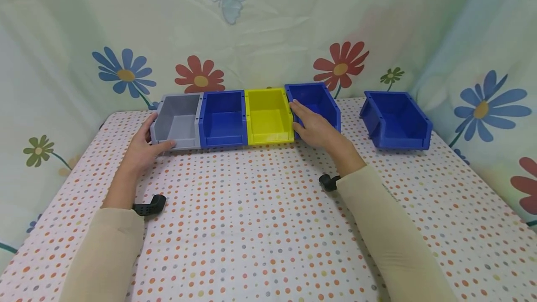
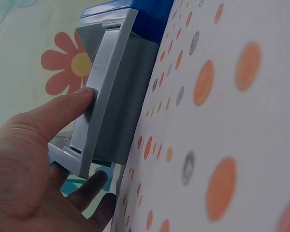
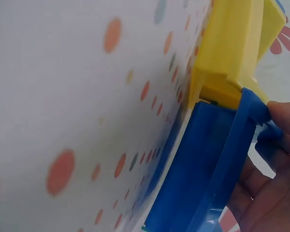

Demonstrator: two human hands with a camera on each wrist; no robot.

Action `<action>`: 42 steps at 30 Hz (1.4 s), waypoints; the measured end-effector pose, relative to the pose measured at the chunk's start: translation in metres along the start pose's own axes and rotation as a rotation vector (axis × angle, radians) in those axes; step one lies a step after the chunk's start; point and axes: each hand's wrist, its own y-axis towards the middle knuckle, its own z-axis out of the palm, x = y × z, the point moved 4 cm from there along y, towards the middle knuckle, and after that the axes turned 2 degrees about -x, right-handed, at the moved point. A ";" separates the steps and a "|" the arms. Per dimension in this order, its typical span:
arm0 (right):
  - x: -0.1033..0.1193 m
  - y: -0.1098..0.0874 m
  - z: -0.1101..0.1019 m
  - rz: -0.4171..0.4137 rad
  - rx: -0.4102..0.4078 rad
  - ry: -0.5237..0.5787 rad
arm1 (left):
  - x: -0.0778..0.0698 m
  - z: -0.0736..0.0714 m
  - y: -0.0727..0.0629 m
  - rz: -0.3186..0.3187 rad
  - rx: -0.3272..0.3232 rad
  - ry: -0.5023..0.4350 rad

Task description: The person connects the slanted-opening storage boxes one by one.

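A row of open-front storage bins stands along the back of the table: a grey bin [image 1: 183, 122], a blue bin [image 1: 223, 122], a yellow bin [image 1: 270, 122] and another blue bin [image 1: 319, 101]. At the row's left end, my left hand [image 1: 144, 148] grips the grey bin, with the thumb on its front lip and the fingers by its outer side. My right hand [image 1: 314, 127] holds the right blue bin at its left wall, beside the yellow bin. In the right wrist view, the thumb meets that wall's front corner. This blue bin sits slightly farther back than the other three.
A separate blue bin [image 1: 396, 122] stands to the right, apart from the row. A dotted cloth [image 1: 235, 227] covers the table. Behind it hangs a flowered curtain [image 1: 268, 36]. Each wrist wears a black strap [image 1: 151, 205].
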 end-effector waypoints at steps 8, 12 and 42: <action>0.003 0.002 0.004 0.014 0.022 -0.031 | -0.002 -0.003 -0.001 -0.001 -0.004 0.005; 0.001 0.002 0.008 0.032 0.030 -0.041 | -0.001 -0.001 0.000 0.009 0.009 -0.004; -0.009 -0.006 0.000 -0.012 -0.146 0.222 | 0.002 -0.001 -0.001 0.011 0.012 -0.010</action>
